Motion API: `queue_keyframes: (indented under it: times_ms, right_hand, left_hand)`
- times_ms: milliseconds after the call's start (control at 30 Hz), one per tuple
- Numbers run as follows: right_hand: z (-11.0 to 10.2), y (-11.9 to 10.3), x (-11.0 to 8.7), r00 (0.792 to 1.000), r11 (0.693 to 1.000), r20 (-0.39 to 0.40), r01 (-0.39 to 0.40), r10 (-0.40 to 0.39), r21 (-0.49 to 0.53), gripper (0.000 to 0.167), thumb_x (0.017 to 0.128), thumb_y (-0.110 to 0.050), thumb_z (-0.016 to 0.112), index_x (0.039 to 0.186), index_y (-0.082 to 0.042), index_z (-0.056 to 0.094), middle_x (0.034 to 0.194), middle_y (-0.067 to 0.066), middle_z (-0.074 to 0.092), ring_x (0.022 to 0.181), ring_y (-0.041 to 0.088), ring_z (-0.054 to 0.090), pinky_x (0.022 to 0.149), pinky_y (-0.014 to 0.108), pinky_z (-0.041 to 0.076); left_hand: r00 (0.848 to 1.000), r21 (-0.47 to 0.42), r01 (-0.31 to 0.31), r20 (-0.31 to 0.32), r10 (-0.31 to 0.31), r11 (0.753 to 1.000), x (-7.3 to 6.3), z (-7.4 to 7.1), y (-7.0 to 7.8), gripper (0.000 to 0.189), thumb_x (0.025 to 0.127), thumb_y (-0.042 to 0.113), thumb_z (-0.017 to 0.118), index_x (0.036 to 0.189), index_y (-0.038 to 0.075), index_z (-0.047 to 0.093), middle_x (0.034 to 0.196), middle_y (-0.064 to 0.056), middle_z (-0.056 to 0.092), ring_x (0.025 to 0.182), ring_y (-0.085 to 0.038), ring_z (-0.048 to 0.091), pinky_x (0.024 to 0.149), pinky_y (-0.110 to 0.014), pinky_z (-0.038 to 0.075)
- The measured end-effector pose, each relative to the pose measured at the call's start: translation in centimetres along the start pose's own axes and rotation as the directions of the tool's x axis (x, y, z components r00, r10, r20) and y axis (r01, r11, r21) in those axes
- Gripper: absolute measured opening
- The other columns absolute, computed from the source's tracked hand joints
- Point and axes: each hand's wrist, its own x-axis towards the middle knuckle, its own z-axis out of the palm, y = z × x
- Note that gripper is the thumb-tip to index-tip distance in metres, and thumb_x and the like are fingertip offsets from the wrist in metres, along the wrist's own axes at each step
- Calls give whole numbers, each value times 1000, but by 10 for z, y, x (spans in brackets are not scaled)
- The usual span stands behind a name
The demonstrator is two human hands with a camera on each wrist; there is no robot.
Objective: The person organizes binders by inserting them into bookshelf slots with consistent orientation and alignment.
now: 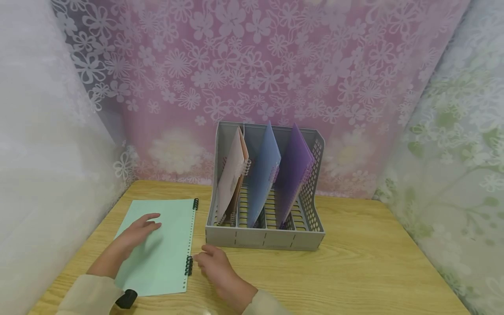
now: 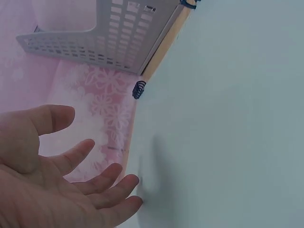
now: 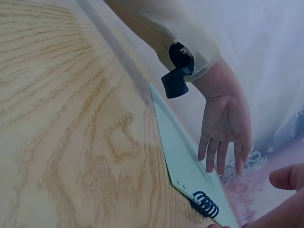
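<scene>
A mint-green loose-leaf notebook lies flat on the table, with a row of punched holes along its right side. Two short black coils sit on that side, an upper coil and a lower coil. Over the notebook's left half hovers my left hand, fingers spread and holding nothing; its shadow falls on the cover in the left wrist view. My right hand is just right of the lower coil, fingertips close to it, with thumb and fingers apart in the right wrist view.
Behind my right hand stands a grey file rack with slots. It holds a pale pink notebook, a blue notebook and a purple notebook. Floral curtains surround the wooden table.
</scene>
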Motion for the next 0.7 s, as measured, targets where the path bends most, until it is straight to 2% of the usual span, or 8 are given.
queue_keyframes:
  times_ms: [233,467,700]
  right_hand:
    - [2,4,3,1000,998,1,18,-18,66,60,91,-15,58,137,18,38,137,31,44,112,32,59,99,44,47]
    - [5,5,11,1000,997,-18,14,-13,71,57,90,-13,57,135,19,40,133,27,50,107,24,61,96,38,50]
    - [7,5,15,1000,995,-23,-11,13,97,56,90,-11,57,136,18,40,130,24,53,108,25,61,96,37,50]
  left_hand:
    - [1000,18,21,-15,-21,1000,0,-10,-9,65,104,35,41,152,-1,15,152,-37,8,137,-56,12,103,-71,22]
    - [996,36,52,-67,-50,998,-1,-23,-15,65,104,35,39,151,-2,14,152,-38,6,136,-57,14,103,-70,23]
    - [992,21,88,-88,-86,996,0,-38,-24,67,105,35,37,152,-4,9,151,-40,1,137,-57,11,104,-70,20]
